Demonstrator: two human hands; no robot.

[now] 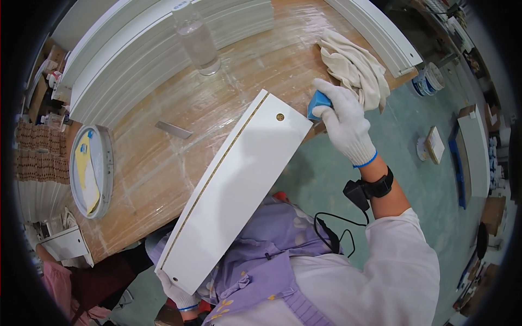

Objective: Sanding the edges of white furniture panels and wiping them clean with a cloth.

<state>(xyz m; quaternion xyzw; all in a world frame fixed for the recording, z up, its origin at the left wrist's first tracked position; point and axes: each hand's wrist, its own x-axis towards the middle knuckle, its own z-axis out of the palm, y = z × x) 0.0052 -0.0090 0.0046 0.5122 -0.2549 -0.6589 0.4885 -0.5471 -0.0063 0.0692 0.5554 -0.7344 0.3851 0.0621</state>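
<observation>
A long white panel (234, 190) lies slantwise in front of me, its far end at the table edge and its near end by my lap. A brown groove runs along its left side, and a round hole shows near each end. My left hand (176, 292), in a white knit glove, grips the near end; its fingers are partly hidden behind the panel. In my gloved right hand (347, 120) a small blue block (318, 104) is pinched between thumb and fingers, beside the panel's far right corner. A crumpled cream cloth (356, 68) lies just beyond that hand.
The film-covered wooden table (147, 157) carries stacked white panels (136, 60) along its back, a clear bottle (198, 41), a flat metal strip (174, 129) and a round lid (109, 174) with yellow material. Another person's pink sleeve (57, 282) shows at lower left. Buckets (428, 81) stand right.
</observation>
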